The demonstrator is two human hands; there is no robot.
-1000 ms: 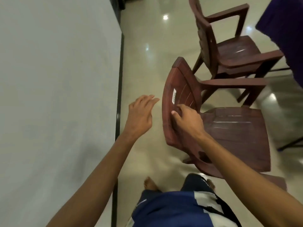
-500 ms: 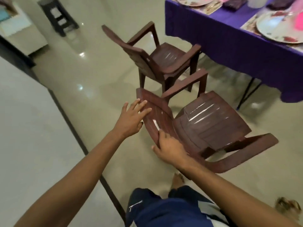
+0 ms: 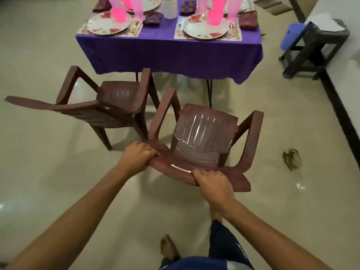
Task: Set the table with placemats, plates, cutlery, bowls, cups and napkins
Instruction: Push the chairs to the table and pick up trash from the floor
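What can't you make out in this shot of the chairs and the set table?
- Head view: the far place settings on the table are cut off by the top edge.
- The cutlery beside the near left plate is too small and blurred to tell apart.
- Fingertips of both hands, left hand and right hand, curl behind the near chair backrest.
- The crumpled thing on the floor is too blurred to identify.

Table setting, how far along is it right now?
Mostly done, it seems: the purple table carries placemats, plates, pink cups and folded napkins; cutlery is too blurred to confirm. In hand: both hands, left hand and right hand, grip the near chair by its backrest, facing the table. Left: probably pushing it and the second chair in.
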